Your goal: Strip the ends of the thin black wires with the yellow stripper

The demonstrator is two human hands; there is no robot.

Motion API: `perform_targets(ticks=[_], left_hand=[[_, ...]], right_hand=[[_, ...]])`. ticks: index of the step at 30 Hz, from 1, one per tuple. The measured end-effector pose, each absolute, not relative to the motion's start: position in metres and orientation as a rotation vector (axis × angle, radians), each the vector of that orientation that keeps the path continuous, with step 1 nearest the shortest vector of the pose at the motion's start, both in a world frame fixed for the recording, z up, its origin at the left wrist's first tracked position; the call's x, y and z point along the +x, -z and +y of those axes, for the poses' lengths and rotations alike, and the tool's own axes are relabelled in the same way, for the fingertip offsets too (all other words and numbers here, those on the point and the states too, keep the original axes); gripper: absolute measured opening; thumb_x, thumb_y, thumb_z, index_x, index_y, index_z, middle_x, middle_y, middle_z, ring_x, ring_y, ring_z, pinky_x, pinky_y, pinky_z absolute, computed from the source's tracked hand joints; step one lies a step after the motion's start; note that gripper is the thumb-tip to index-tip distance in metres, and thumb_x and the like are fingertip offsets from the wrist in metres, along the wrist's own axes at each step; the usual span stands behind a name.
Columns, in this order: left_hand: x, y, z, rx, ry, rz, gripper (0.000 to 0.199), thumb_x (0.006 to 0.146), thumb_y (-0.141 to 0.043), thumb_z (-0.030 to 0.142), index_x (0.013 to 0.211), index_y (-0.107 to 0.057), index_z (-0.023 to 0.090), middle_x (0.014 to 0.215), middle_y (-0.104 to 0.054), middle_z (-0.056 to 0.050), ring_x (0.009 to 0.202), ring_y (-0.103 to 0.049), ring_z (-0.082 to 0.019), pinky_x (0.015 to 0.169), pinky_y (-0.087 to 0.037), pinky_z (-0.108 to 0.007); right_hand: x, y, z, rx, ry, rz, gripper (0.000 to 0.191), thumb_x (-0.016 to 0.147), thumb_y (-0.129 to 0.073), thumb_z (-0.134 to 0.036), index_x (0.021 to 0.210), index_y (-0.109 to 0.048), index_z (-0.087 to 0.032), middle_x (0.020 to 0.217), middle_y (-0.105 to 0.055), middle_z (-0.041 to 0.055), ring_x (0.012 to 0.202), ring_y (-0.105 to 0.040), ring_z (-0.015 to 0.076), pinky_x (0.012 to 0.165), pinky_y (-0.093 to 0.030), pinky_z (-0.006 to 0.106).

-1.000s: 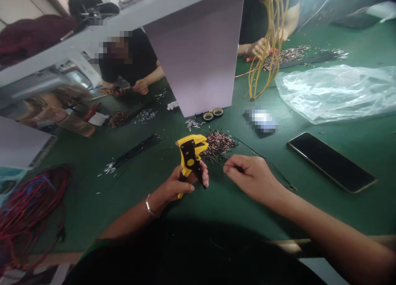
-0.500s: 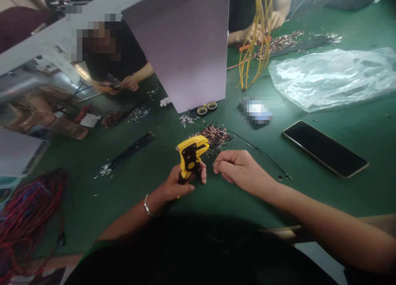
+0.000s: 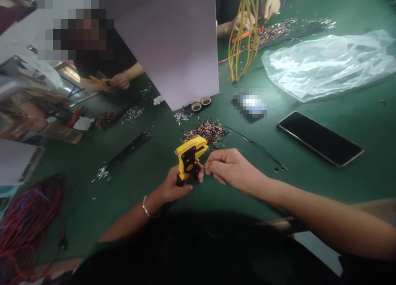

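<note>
My left hand (image 3: 177, 186) is wrapped round the handles of a yellow and black wire stripper (image 3: 189, 160), its jaws pointing up and to the right. Close to the tool's right side, my right hand (image 3: 225, 166) has its fingers pinched together; whatever they hold, if anything, is too small to make out. Just beyond the stripper lies a heap of short copper-coloured wire ends (image 3: 206, 131). A bundle of thin black wires (image 3: 126, 153) with pale tips rests to the left. One dark wire (image 3: 256, 144) runs along the table right of the heap.
A black phone (image 3: 320, 138) and a clear plastic bag (image 3: 328, 66) lie on the right. Two tape rolls (image 3: 201, 104) sit below a pale upright panel (image 3: 173, 45). Red cables (image 3: 31, 219) are coiled at left. Co-workers' hands (image 3: 122, 79) are across the table.
My right hand has come nearer to the wire stripper in my left hand. The view has shifted slightly, so the table's things appear a little further left.
</note>
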State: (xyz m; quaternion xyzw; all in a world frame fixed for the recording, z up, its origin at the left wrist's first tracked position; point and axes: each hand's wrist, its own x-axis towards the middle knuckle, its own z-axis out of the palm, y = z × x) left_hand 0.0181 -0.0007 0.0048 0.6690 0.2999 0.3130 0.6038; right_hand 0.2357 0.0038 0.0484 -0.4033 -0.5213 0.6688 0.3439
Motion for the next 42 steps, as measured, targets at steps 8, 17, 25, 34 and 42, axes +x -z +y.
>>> perform_targets(ticks=[8, 17, 25, 34, 42], left_hand=[[0.017, -0.004, -0.003, 1.561, -0.718, 0.758, 0.032, 0.079, -0.067, 0.020, 0.110, -0.060, 0.015, 0.086, -0.062, -0.007, 0.078, -0.058, -0.019, 0.075, -0.051, -0.035], [0.020, -0.002, -0.008, 1.312, -0.750, 0.784, 0.022, 0.082, -0.071, 0.019, 0.102, -0.062, 0.014, 0.082, -0.061, -0.005, 0.071, -0.058, -0.015, 0.068, -0.050, -0.030], [0.021, 0.001, -0.009, 1.271, -0.816, 0.954, 0.022, 0.080, -0.076, 0.023, 0.092, -0.063, 0.011, 0.071, -0.063, -0.004, 0.058, -0.059, -0.014, 0.053, -0.049, -0.027], [0.018, 0.009, -0.012, 1.300, -0.855, 1.010, 0.017, 0.085, -0.070, 0.024, 0.091, -0.060, 0.013, 0.061, -0.058, 0.002, 0.045, -0.051, -0.008, 0.045, -0.043, -0.023], [0.018, 0.008, -0.009, 1.274, -0.861, 1.085, 0.021, 0.081, -0.073, 0.026, 0.089, -0.058, 0.014, 0.054, -0.056, 0.004, 0.040, -0.048, -0.007, 0.041, -0.041, -0.021]], right_hand=[[0.233, -0.050, 0.004, -1.055, -1.805, -1.291, 0.025, 0.073, -0.047, -0.006, 0.054, -0.058, -0.018, 0.040, -0.048, -0.0059, 0.037, -0.037, 0.0070, 0.037, -0.028, 0.019], [0.234, -0.047, 0.005, -1.074, -1.865, -1.250, 0.022, 0.074, -0.049, -0.009, 0.055, -0.059, -0.017, 0.040, -0.048, -0.0060, 0.037, -0.038, 0.0065, 0.039, -0.028, 0.019], [0.234, -0.044, 0.007, -1.165, -1.854, -1.239, 0.022, 0.078, -0.052, -0.013, 0.058, -0.059, -0.017, 0.039, -0.046, -0.0065, 0.038, -0.038, 0.0065, 0.041, -0.027, 0.021], [0.232, -0.044, 0.009, -1.151, -1.894, -1.175, 0.022, 0.079, -0.054, -0.010, 0.058, -0.058, -0.017, 0.037, -0.044, -0.0072, 0.037, -0.036, 0.0060, 0.040, -0.024, 0.021], [0.233, -0.038, 0.011, -1.157, -1.843, -1.258, 0.017, 0.081, -0.057, -0.015, 0.064, -0.063, -0.016, 0.040, -0.050, -0.0065, 0.038, -0.035, 0.0056, 0.041, -0.025, 0.021]])
